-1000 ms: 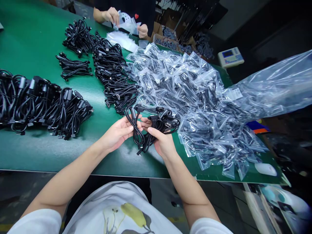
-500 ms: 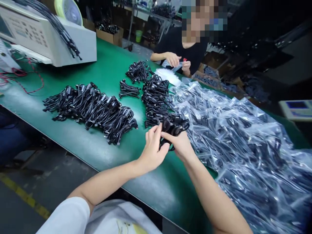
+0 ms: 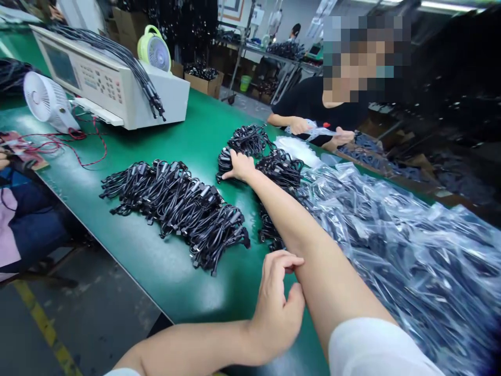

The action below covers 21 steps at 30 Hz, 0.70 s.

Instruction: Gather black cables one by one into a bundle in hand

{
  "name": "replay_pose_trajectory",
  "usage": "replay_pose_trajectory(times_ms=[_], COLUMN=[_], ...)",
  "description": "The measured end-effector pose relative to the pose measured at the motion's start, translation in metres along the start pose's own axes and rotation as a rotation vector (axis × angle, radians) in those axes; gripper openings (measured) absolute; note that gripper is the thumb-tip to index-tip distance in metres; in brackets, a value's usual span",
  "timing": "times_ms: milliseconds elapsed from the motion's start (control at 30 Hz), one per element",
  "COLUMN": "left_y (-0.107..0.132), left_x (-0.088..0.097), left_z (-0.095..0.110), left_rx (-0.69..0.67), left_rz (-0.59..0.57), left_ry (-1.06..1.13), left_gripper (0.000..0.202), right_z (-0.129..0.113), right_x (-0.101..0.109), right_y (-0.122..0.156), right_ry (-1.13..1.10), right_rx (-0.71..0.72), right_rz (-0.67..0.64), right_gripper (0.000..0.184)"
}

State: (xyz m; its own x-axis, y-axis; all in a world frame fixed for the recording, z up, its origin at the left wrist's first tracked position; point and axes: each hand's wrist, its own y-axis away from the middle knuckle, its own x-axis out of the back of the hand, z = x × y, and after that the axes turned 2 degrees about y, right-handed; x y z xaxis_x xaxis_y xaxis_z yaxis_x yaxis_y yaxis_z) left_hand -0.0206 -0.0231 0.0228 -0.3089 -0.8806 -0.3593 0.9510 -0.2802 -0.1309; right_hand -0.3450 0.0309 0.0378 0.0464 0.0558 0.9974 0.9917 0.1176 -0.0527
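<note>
My right hand (image 3: pixel 239 166) reaches far across the green table (image 3: pixel 195 136) and closes its fingers on a small bundle of black cables (image 3: pixel 224 161), beside a row of more coiled cables (image 3: pixel 279 169). My left hand (image 3: pixel 278 300) hovers near the table's front edge with fingers curled together and nothing in them, its fingertips touching my right forearm. A long heap of coiled black cables (image 3: pixel 176 209) lies to the left of my right arm.
A big pile of cables in clear bags (image 3: pixel 391 240) covers the table's right side. A white test machine (image 3: pixel 113 83), two small fans (image 3: pixel 45 99) and red wires (image 3: pixel 84 143) stand at the far left. A co-worker's hands (image 3: pixel 301 125) handle a bag opposite.
My right hand has left the cable bundle that both hands held and stretched forward to a bundle farther away. My left hand has dropped back near the edge. The view has swung left and up.
</note>
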Motion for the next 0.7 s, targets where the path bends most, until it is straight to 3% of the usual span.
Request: replay_pose_trajectory(times_ms=[167, 333, 433, 567, 700], left_y=[0.001, 0.0, 0.0, 0.002, -0.002], left_x=[-0.006, -0.007, -0.004, -0.002, 0.003], left_z=[0.001, -0.004, -0.005, 0.0, 0.009], left_rx=[0.148, 0.091, -0.012, -0.273, -0.49], left_rz=[0.058, 0.209, 0.203, 0.171, 0.174], left_ry=[0.137, 0.172, 0.132, 0.015, -0.159], left_gripper=[0.046, 0.045, 0.042, 0.037, 0.026], right_z=[0.019, 0.023, 0.02, 0.02, 0.024], right_x=[-0.035, -0.034, -0.025, -0.007, 0.002], right_y=[-0.017, -0.038, -0.03, 0.027, 0.146], right_ry=[0.036, 0.043, 0.035, -0.121, -0.453], right_rx=[-0.044, -0.11, -0.092, 0.019, 0.08], right_rz=[0.016, 0.066, 0.085, 0.25, 0.41], right_gripper=[0.099, 0.099, 0.106, 0.087, 0.066])
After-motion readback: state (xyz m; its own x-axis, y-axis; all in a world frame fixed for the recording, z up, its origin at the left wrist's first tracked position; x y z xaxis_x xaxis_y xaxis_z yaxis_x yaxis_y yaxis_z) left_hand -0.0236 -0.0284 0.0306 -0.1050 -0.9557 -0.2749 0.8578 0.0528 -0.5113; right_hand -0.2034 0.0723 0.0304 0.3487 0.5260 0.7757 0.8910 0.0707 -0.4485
